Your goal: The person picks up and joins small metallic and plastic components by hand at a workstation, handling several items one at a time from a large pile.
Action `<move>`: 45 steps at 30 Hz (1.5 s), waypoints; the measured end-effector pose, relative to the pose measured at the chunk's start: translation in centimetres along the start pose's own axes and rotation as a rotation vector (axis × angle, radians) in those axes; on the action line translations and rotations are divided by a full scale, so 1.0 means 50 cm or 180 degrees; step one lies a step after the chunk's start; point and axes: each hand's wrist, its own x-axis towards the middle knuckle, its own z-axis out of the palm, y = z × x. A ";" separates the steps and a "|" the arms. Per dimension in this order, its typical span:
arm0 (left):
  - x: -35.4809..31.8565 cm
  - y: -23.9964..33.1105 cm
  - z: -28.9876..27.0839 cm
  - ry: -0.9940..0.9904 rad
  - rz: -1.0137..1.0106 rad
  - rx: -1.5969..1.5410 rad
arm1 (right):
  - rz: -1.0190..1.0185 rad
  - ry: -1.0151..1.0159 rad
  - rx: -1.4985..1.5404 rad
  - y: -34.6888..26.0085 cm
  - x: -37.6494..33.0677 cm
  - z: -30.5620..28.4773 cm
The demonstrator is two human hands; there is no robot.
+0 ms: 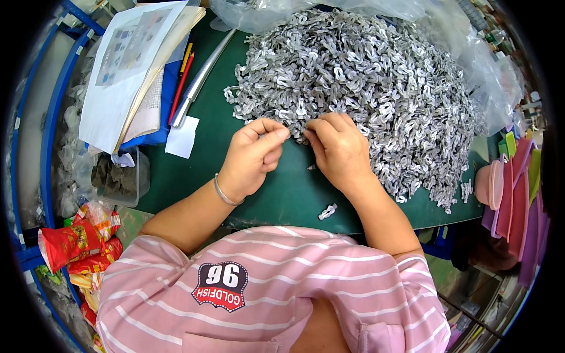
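A large heap of small silver-grey looped metal pieces (359, 76) covers the far middle and right of a green table (194, 147). Just in front of its near edge, my left hand (253, 157) is closed, thumb and forefinger pinched together; anything between them is too small to make out. Beside it, my right hand (342, 152) curls down at the heap's edge, fingertips closed together and partly hidden, with what they grip unclear. One loose looped piece (328, 211) lies alone near the table's front edge. A tiny grey bit (311, 167) rests between my hands.
At left lie stacked papers (126, 70), a red pencil (182, 88), a silver tool (203, 76) and a white paper slip (182, 137). A clear plastic tub (141, 176) holds dark material. Clear plastic bags (482, 70) surround the heap's far side. Pink and purple plastic items (512, 194) stand right.
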 end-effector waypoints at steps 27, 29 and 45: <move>-0.020 0.005 0.015 0.0027 0.0968 0.1365 | 0.0900 0.0242 0.3571 -0.017 -0.027 -0.009; -0.020 0.005 0.015 0.0028 0.0343 0.0821 | 0.0887 0.0250 0.3651 -0.015 -0.030 -0.007; -0.002 0.020 0.012 -0.0069 -0.0734 -0.0359 | 0.0021 0.0408 0.1360 -0.018 -0.001 -0.019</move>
